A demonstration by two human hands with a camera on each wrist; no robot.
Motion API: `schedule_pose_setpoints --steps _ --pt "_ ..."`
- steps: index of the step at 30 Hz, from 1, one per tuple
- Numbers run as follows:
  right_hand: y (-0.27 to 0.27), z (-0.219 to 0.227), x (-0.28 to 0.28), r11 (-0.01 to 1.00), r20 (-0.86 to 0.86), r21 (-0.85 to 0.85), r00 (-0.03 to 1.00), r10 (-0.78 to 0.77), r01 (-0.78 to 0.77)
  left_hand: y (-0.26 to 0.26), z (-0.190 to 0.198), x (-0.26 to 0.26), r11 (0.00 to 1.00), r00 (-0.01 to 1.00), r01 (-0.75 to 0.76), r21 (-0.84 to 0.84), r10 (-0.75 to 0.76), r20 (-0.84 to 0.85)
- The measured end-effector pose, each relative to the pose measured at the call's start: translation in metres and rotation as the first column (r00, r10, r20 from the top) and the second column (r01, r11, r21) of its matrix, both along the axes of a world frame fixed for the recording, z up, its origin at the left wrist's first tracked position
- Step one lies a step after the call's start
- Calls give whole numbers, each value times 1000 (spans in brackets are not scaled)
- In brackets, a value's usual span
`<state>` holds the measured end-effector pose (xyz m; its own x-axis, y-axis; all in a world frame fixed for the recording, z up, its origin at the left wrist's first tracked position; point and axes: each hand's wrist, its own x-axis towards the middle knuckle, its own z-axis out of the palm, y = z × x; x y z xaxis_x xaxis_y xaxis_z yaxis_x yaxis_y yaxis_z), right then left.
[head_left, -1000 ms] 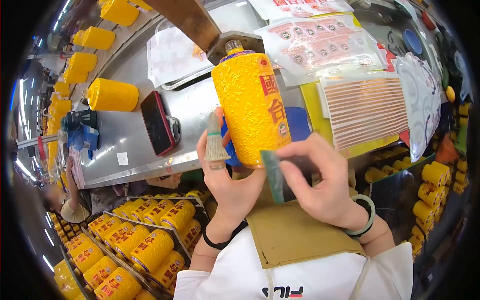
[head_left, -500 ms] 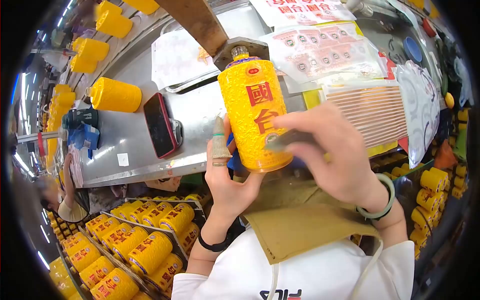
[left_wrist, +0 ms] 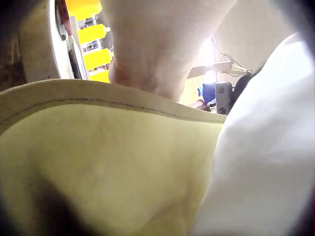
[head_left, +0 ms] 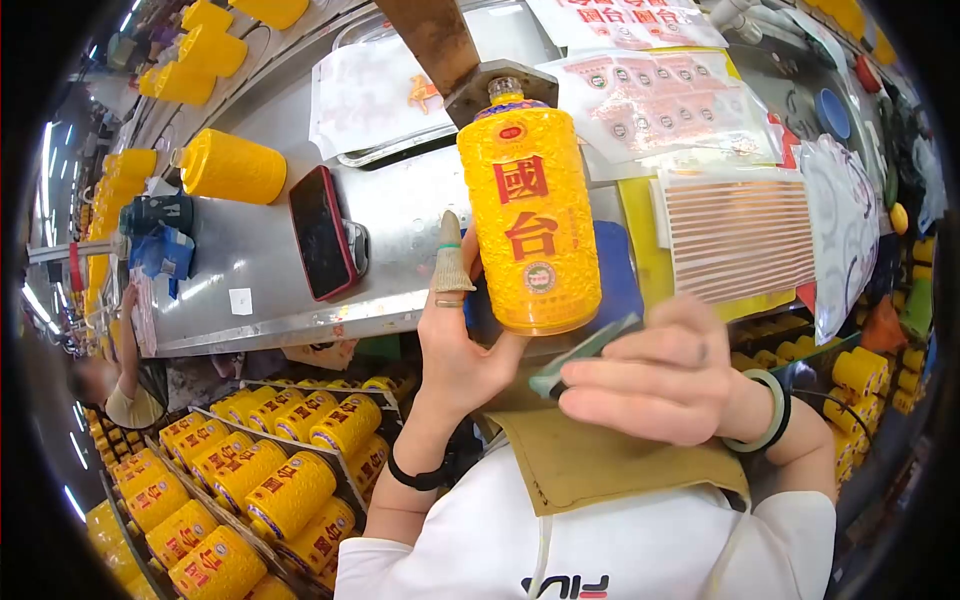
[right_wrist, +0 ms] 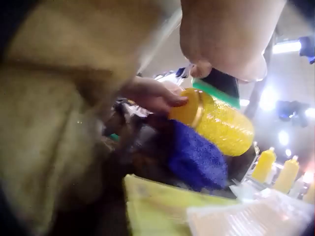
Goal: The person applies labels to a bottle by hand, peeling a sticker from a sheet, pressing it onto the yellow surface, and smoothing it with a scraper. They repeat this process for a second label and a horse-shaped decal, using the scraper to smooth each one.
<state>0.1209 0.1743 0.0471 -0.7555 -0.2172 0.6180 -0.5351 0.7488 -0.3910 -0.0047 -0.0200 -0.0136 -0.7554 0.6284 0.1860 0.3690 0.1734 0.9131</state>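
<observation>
A yellow embossed bottle [head_left: 530,220] with red characters and a round seal hangs tilted, its neck in a notched metal holder [head_left: 473,100]. My left hand [head_left: 455,350] grips it near the base, thumb under the bottom edge; the other fingers are partly hidden behind it. One finger wears a knitted finger cot [head_left: 452,268]. Just below and right of the base, my right hand [head_left: 660,380] pinches a thin, dark green scraper [head_left: 585,355], held apart from the bottle. In the right wrist view, the scraper [right_wrist: 216,91] shows a bright green edge. The left wrist view shows mostly apron [left_wrist: 113,162].
Beyond the bottle, sheets of labels [head_left: 660,105] and a striped sheet [head_left: 740,235] cover the steel bench [head_left: 390,210]. A phone [head_left: 322,235] lies left of my left hand, and a blue pad [head_left: 620,270] behind the bottle. Crates of yellow bottles [head_left: 290,490] stand at lower left.
The bottle has turned so its characters and seal face me. My right hand passed over the seal with the scraper, then drew back down off the bottle. The left hand kept its grip.
</observation>
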Motion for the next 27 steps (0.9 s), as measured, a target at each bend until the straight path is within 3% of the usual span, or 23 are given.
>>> schedule_pose_setpoints --steps 3,4,7,8,9,11,12,14,16,18,22,26,27 --pt "6 -2 -8 980 -84 4 976 -200 201 0 -2 -1 1000 1000 16 21 -16 17" --pt "3 -8 -5 979 -85 8 976 -203 204 0 -4 -2 999 1000 28 17 -28 -11" --pt "-13 -16 13 998 2 -63 1000 -18 18 -1 -7 -1 999 997 18 49 -22 71" --pt "-13 -14 15 998 4 -65 1000 -22 23 -2 -7 -1 999 994 25 47 -30 101" --pt "-11 -10 16 978 138 -152 983 -124 145 0 -5 0 998 994 29 49 -33 102" --pt "-6 -13 20 849 318 -366 909 -270 381 3 1 2 1000 988 2 28 2 -157" --pt "-9 -19 22 686 392 -556 876 -281 469 2 3 4 1000 988 4 25 0 -157" --pt "-9 -33 25 518 413 -656 836 -362 549 -2 7 11 994 862 29 -101 -76 -501" --pt "-6 -28 27 471 488 -667 816 -310 578 0 5 18 989 870 -38 -145 -39 -491" --pt "-4 -28 23 431 488 -690 814 -316 581 7 11 15 983 716 -13 -181 -117 -688" --pt "-8 -25 17 341 522 -754 827 -208 562 12 9 24 985 809 -82 -154 -24 -588" --pt "-9 -26 16 343 538 -763 833 -133 548 6 -8 23 992 833 -65 -105 -4 -553" --pt "-9 -26 15 343 542 -756 827 -152 558 3 -16 21 999 869 -30 -20 16 -495"
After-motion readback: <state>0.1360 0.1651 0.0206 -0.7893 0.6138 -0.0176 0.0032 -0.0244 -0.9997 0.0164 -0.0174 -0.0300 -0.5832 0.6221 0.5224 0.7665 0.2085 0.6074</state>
